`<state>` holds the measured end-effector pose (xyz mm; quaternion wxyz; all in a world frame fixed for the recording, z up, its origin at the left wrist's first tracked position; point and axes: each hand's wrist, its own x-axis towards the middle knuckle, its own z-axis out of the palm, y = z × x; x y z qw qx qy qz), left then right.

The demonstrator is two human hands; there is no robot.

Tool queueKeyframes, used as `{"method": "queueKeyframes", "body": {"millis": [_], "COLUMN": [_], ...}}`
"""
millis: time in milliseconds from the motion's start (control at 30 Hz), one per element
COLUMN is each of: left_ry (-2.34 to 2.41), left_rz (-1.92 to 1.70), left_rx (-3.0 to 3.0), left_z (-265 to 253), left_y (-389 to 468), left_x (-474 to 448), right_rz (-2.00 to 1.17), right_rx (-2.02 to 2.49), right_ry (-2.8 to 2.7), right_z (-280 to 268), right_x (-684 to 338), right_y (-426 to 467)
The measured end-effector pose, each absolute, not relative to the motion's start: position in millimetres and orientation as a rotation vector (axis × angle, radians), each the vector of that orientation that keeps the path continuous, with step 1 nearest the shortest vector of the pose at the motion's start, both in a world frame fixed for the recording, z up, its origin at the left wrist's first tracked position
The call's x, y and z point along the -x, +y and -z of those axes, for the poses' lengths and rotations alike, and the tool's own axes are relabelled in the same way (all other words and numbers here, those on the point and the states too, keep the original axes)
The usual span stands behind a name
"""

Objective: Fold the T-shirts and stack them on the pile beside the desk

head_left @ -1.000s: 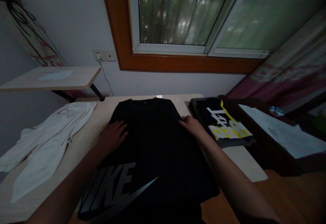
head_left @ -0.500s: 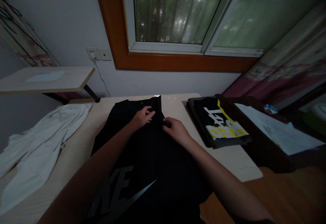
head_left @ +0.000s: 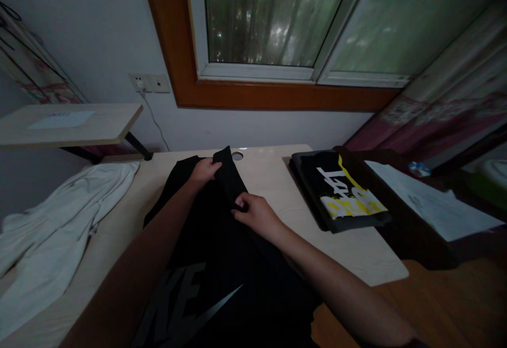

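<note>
A black T-shirt (head_left: 222, 253) with a grey logo lies spread over the table, its lower part hanging past the near edge. Along its right side a strip of the fabric is folded inward. My left hand (head_left: 205, 171) is closed on the cloth near the far end of that fold. Lower down the same fold, my right hand (head_left: 253, 212) pinches the black fabric between thumb and fingers. The shirt's dark folds are hard to make out under both hands.
Folded dark clothes (head_left: 340, 189) with a yellow and white print lie at right. White cloth (head_left: 75, 210) is heaped at left, by a raised shelf (head_left: 79, 126). The pale table (head_left: 277, 163) has a round hole near the wall. Paper (head_left: 428, 200) lies on dark furniture.
The right side of the shirt has been folded further left, uncovering the table's hole. My left hand has moved left and away from me; my right hand has moved left and slightly nearer.
</note>
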<state>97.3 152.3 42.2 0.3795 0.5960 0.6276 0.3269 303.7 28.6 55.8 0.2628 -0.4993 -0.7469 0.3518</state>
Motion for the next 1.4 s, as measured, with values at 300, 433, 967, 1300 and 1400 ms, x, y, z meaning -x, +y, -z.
{"method": "queueKeyframes", "body": {"millis": [300,433,967,1300,1400], "left_ry": [1.305,1.276,1.463,1.416,1.397], "left_rz": [-0.820,-0.735,-0.784,-0.966,-0.957], "left_rx": [-1.366,-1.414,-1.559,-1.510,-1.499], "left_z": [-94,-106,-22,-11,-8], "left_y": [163,174,183,168,173], "left_x": [-23,1,70,51,32], "right_rz": [-1.164,-1.207,-1.269,-0.504,-0.457], "right_rx": [1.171,1.143,0.989,1.011,0.994], "right_ry": [-1.903,-1.873,-2.114,-2.526,-2.568], "right_z": [-88,-87,-22,-7,-6], "right_x": [-246,-211,-169,-241,-258], "right_y": [33,38,52,38,40]}}
